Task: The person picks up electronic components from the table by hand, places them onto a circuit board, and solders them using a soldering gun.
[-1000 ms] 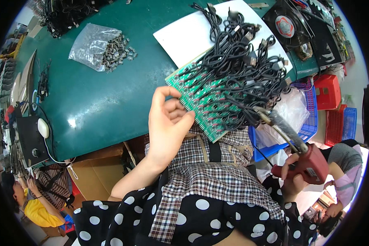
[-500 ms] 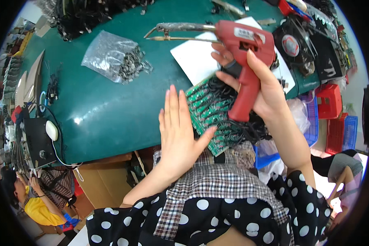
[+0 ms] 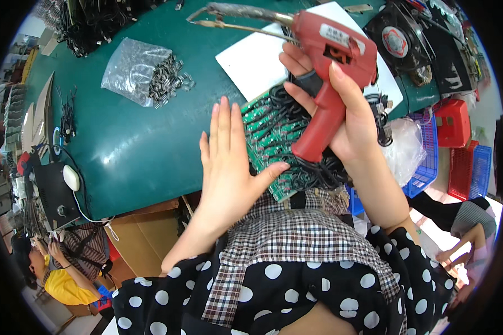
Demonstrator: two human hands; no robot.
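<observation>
Below the hands: a checked apron (image 3: 296,237), against the near edge of the green tabletop (image 3: 145,167).
Left hand (image 3: 226,164): open, fingers stretched forward over the tabletop just beside the green circuit board (image 3: 262,133), thumb over the board; whether it presses down, I cannot tell.
Right hand (image 3: 352,124): gripping the red soldering gun (image 3: 316,42) by its handle, above the board, tip pointing left.
Gun's housing: carries a pale sticker (image 3: 334,34) with dark print.
Board: under the gun, beside the left hand, black cables (image 3: 318,176) lying across it; its near corner juts past the table edge over the apron.
Room leftward: a broad stretch of tabletop, from the left hand to a black box (image 3: 56,192) with a knob.
Right edge: a blue basket (image 3: 428,162) beside the table, a red stool (image 3: 452,123) beyond.
White sheet (image 3: 246,67): behind the board, partly covered by the gun.
Farther left: a clear bag (image 3: 126,70) with small metal parts (image 3: 166,81) spilling out.
Farther right: a black device (image 3: 395,42) with a round red-and-white emblem.
</observation>
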